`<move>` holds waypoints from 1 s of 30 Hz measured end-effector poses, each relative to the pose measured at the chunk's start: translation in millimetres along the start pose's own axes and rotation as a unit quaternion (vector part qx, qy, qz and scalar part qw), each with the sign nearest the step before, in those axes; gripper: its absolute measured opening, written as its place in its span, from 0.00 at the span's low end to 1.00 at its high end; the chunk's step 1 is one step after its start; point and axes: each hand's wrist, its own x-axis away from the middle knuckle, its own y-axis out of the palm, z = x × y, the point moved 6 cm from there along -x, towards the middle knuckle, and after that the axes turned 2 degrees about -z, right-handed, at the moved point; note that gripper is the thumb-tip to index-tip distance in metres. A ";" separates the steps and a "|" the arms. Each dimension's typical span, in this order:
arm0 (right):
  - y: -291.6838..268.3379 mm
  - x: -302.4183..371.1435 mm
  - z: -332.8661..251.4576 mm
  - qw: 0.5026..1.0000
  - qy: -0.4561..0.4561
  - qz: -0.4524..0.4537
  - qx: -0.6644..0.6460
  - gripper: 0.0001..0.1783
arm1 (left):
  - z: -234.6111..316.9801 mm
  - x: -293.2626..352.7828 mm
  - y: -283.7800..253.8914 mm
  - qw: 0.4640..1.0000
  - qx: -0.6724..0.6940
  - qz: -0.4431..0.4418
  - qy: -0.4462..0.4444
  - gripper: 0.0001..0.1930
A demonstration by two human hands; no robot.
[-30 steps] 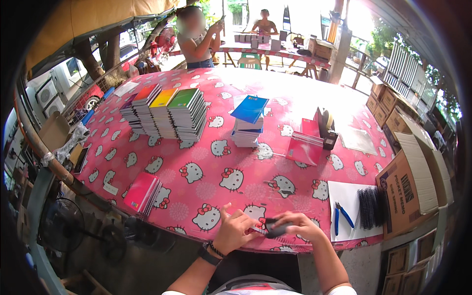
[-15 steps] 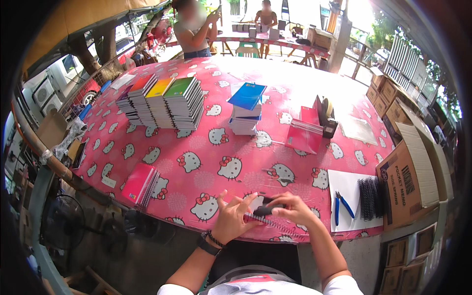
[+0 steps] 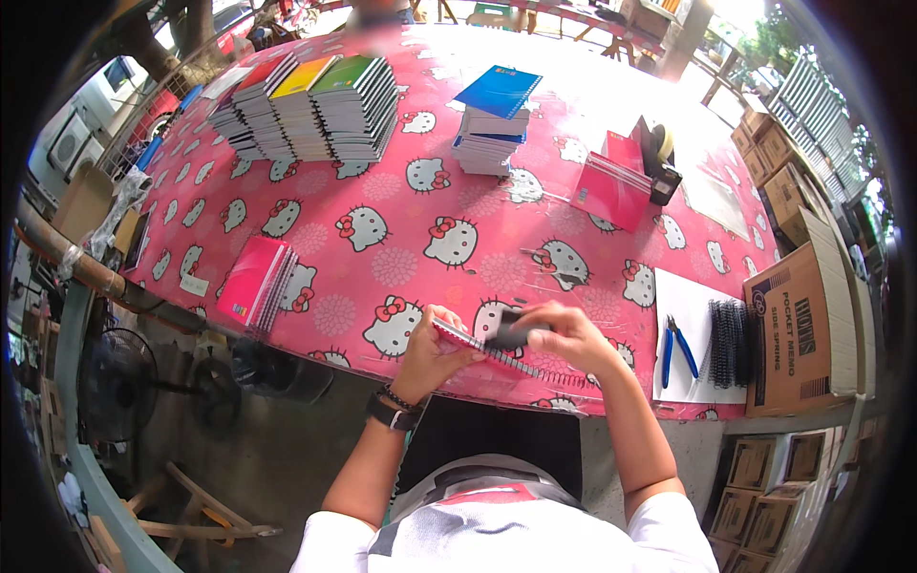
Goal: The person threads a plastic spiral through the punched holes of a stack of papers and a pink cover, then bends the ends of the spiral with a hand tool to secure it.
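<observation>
- White-paged notebook with a pinkish-red edge (image 3: 457,331) is the piece being worked on, held at the near side of the pink cat-print desk (image 3: 368,272). It's my landmark for everything else.
- Left hand (image 3: 432,351): grip closed on the notebook's left part, thumb on the near side.
- Right hand (image 3: 570,334): grip looks closed around a dark, blocky, blurred thing (image 3: 509,330) right by the notebook. Too smeared to tell what it is.
- Thin dark wire coil (image 3: 546,373) lies along the notebook's edge and pokes out to the right of it.
- Pretty sure the step in hand is running that coil through the binding edge. Can't tell how many holes are filled.
- Next move, imo, calls for a steady left grip, holes lined up, and gentle right-hand work so the coil doesn't bend.
- Right of the notebook: blue-handled pliers (image 3: 679,351) and a bundle of black wire coils (image 3: 729,344). Left of it: a pink spiral notebook stack (image 3: 256,284).
</observation>
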 end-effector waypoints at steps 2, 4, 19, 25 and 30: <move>-5.5 -5.6 -9.1 0.999 -0.040 0.008 -0.007 0.32 | 2.4 -2.0 -0.7 1.000 0.005 0.003 -0.003 0.25; 1.8 -2.2 -12.5 0.958 -0.137 -0.041 -0.248 0.30 | 3.8 -4.5 -0.2 1.000 -0.021 -0.004 0.014 0.25; 16.0 -20.9 -12.9 0.992 -0.077 -0.032 -0.095 0.23 | 10.3 -5.2 1.6 0.999 -0.048 -0.020 0.001 0.27; -18.8 -19.3 0.1 0.901 -0.076 0.238 0.354 0.29 | -0.5 -6.1 1.8 0.999 -0.038 -0.007 0.005 0.29; 10.0 -1.3 -53.8 0.930 -0.197 0.165 0.263 0.28 | 43.4 -12.2 19.7 0.978 -0.203 -0.001 0.037 0.25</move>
